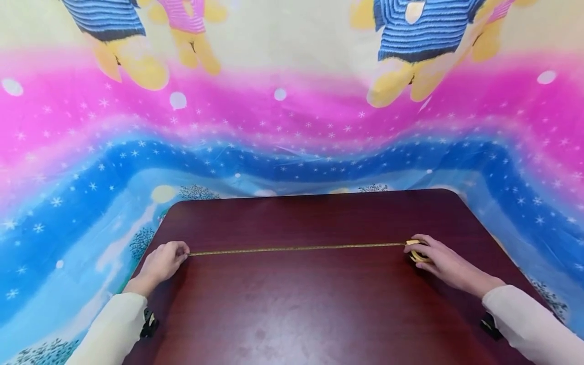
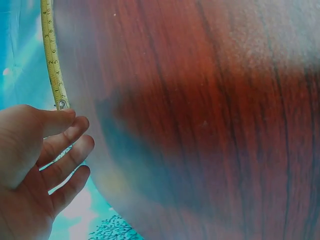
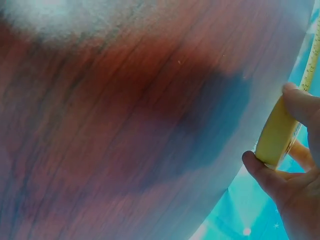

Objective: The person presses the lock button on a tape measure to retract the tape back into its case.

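A thin yellow measuring tape (image 1: pixel 292 248) stretches straight across between the two hands. On the left, my left hand (image 1: pixel 161 261) pinches its metal-tipped end between thumb and index finger; the left wrist view shows the hand (image 2: pixel 45 155) with its other fingers spread below the tape blade (image 2: pixel 51 55). At the right, my right hand (image 1: pixel 444 261) grips the round yellow tape case (image 1: pixel 416 251). In the right wrist view the case (image 3: pixel 276 132) sits between the thumb and fingers of that hand (image 3: pixel 295 165), and the blade (image 3: pixel 311 62) runs out from its top.
A dark red-brown wooden table (image 1: pixel 283 304) with rounded corners lies under both hands. Behind and beside it hangs a pink and blue printed cloth (image 1: pixel 292 121) with bear figures. Dark wrist devices (image 1: pixel 148 323) show at both sleeves (image 1: pixel 109 329).
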{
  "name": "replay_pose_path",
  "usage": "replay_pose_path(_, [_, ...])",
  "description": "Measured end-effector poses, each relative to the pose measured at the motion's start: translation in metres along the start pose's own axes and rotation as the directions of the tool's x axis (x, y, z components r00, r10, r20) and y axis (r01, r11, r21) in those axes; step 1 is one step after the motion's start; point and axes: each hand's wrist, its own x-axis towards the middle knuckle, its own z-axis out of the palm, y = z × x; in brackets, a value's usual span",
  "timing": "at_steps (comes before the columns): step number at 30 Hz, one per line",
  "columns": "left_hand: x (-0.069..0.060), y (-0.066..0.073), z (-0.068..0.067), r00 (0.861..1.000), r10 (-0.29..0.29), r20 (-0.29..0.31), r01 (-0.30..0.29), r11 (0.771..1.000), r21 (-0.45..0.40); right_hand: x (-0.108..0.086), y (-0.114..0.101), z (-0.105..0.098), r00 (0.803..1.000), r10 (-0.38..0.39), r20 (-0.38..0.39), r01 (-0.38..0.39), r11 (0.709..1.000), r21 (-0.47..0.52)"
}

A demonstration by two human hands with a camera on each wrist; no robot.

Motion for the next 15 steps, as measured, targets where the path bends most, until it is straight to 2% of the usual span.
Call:
replay_pose_path(6, [-0.0013,0.0025,-0.0083,1.0,0.004,-0.007,-0.004,1.0,-0.002,-0.0008,0.0003,-0.0048,0.999,0.012,0.032,-0.012,1.0,0.008])
replay_pose_path(15, [-0.0046,0.0015,-0.0092,1.0,0.017,0.005,-0.017,1.0,-0.006,-0.0036,-0.0023,-0.0086,0.997,0.03,0.07,-0.031,0.999,0.021])
